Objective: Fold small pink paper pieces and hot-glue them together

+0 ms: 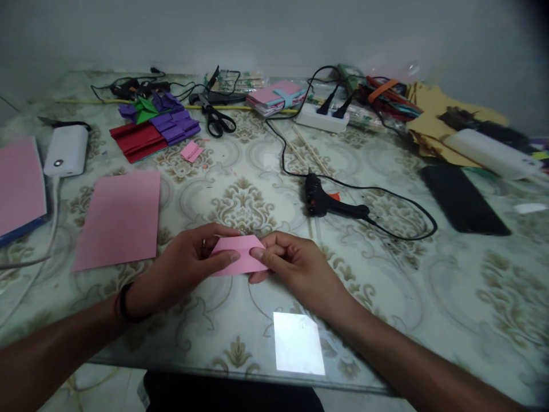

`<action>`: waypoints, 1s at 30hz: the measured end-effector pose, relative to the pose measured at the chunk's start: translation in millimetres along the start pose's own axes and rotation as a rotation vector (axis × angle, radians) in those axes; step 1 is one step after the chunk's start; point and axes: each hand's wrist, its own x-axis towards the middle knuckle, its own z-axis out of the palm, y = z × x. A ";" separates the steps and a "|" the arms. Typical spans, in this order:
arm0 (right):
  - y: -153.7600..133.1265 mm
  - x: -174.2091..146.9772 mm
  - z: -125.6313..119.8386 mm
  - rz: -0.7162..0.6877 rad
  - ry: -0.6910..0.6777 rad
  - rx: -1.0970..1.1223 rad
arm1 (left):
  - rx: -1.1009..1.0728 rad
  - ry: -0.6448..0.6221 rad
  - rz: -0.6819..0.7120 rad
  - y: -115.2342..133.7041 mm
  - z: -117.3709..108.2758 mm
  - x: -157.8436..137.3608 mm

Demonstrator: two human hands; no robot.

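A small folded piece of pink paper point(240, 263) is held just above the patterned tabletop, near its front. My left hand point(182, 266) pinches its left end, thumb on top and fingers behind. At the right end my right hand point(295, 266) grips it between thumb and fingers. A crease runs across the paper, and its top corners slant inward. To the left of my left hand lies a flat pink sheet point(122, 220). Beyond my right hand a black glue gun point(330, 200) rests on its side, with its cord looping to the right.
Folded red paper point(139, 141), folded purple paper point(175, 125) and black scissors point(217, 119) lie at the back left. A white power strip point(322, 118) sits behind the glue gun. On the right is a black phone point(465, 200); on the left, a white power bank point(67, 150).
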 end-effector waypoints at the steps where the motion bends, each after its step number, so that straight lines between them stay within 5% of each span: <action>1: -0.4 -0.4 0.5 0.008 -0.007 -0.008 | 0.028 -0.009 -0.007 0.1 -0.2 0.2; 10: -2.5 -1.9 3.3 0.014 -0.060 -0.047 | 0.049 -0.033 -0.030 1.7 -2.2 0.6; 30: 0.5 -8.6 3.9 -0.209 -0.086 -0.336 | 0.129 -0.169 -0.038 1.1 -5.1 0.5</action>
